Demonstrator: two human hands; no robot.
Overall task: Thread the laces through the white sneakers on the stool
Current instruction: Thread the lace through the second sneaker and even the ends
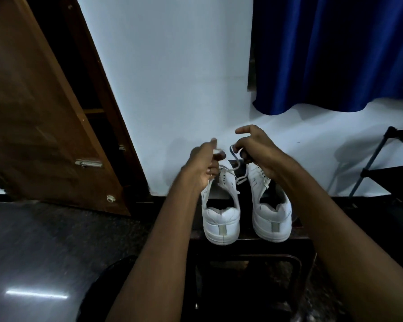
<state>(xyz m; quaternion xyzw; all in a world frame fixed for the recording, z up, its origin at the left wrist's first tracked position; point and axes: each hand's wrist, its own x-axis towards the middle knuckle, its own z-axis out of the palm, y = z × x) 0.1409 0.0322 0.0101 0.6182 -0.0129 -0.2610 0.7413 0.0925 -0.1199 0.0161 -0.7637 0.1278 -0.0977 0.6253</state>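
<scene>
**Mia:** Two bare arms come up from the bottom, at five and seven o'clock. They reach to the two white sneakers on the dark stool (pixel 249 247). What are the hands doing?

**Sam:** Both are up over the front of the shoes. I think the left hand (pixel 204 162) pinches one end of the white lace (pixel 230 170), but it is blurry. The right hand (pixel 254 147) pinches a loop of lace, with its first finger sticking out.

**Mia:** Where are the shoes?

**Sam:** Side by side in the middle, heels toward us. The left sneaker (pixel 220 214) has lace running through its holes. On the right sneaker (pixel 271 212) the hand hides the front, so I can't tell.

**Mia:** What could go wrong?

**Sam:** A hard pull could drag the lace back out of a hole. It might also tug the left shoe off the stool edge. And the loose bit at twelve o'clock between the shoes could get tangled.
</scene>
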